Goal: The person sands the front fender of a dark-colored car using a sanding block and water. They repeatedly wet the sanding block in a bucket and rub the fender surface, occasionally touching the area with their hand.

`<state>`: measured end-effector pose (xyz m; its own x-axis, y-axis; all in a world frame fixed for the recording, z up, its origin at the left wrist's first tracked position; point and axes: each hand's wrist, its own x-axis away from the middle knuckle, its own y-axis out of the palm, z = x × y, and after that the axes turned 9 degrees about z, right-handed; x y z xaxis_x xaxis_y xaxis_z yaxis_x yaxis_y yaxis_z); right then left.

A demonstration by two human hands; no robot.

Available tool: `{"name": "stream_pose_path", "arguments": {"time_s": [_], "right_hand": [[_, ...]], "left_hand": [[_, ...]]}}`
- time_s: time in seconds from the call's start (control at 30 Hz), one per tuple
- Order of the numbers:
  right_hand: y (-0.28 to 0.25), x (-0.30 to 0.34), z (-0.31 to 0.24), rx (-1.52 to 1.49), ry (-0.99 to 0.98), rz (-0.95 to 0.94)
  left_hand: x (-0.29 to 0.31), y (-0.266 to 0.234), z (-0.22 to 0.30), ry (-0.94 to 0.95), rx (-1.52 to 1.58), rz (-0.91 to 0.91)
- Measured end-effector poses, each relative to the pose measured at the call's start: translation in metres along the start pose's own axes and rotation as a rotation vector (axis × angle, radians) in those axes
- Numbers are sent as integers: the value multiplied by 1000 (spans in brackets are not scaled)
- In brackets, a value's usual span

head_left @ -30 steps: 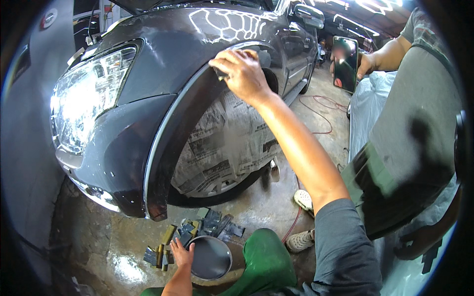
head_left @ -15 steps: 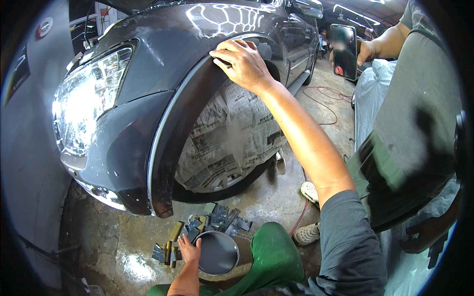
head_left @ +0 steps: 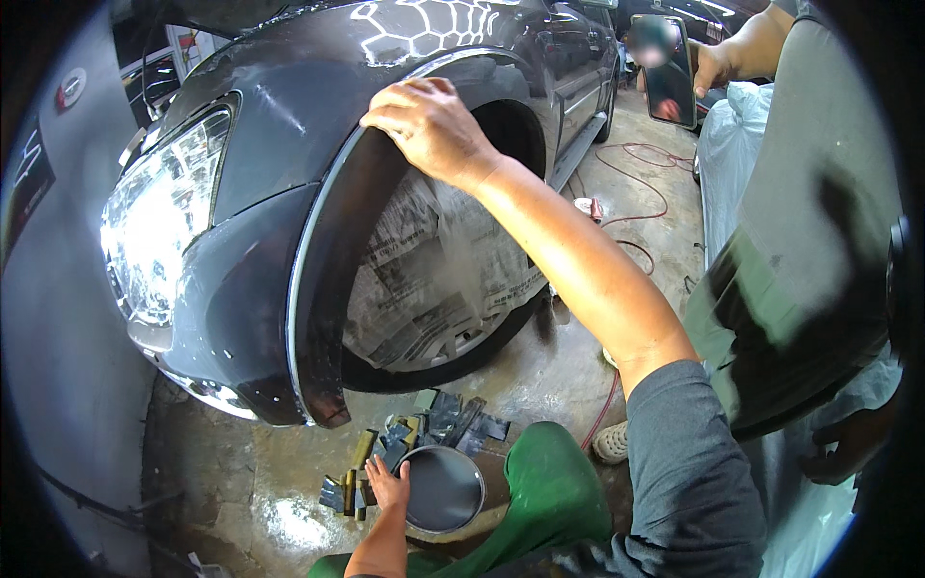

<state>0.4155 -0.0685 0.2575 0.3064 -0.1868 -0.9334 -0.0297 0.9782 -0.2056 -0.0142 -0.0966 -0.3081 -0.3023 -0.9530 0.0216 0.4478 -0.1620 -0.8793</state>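
My right hand (head_left: 424, 130) is closed at the grey-edged wheel arch (head_left: 310, 231) of a dark car, its fingertips pressed to the lip. Whatever lies under those fingers is hidden. Inside the arch, newspaper and clear film (head_left: 424, 279) cover the wheel. Low down, my left hand (head_left: 389, 486) is open, fingers spread, against the near-left rim of a bucket (head_left: 496, 480) holding greyish liquid. Just beyond that hand, several dark and olive sanding blocks (head_left: 364, 448) lie with dark sheets (head_left: 446, 412) on the wet floor.
Another person stands close on my right, holding a phone (head_left: 669, 72); their other hand (head_left: 848, 448) hangs low. A red hose (head_left: 644, 154) curls over the floor. Plastic sheeting (head_left: 729, 159) covers something behind them. The lit headlight (head_left: 159, 226) is at left, beside a grey wall (head_left: 67, 318).
My right hand has slid down the arch lip toward the car's front. My left hand stays at the bucket. The whole view has shifted a little.
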Motion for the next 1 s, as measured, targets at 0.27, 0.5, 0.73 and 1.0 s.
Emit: {"name": "stream_pose_path", "arguments": {"time_s": [0.27,0.5,0.73,1.0], "right_hand": [[-12,-4,24,101,-82,-17],[-8,-2,-10,100,-159,-46],[-10,-2,40,266,-47,53],[-10,7,61,360,-12,95]], "left_hand": [[-2,2,-1,16,-14,27],[4,-5,4,-7,-11,6],[4,-4,10,1,4,6],[0,-3,11,3,9,-4]]}}
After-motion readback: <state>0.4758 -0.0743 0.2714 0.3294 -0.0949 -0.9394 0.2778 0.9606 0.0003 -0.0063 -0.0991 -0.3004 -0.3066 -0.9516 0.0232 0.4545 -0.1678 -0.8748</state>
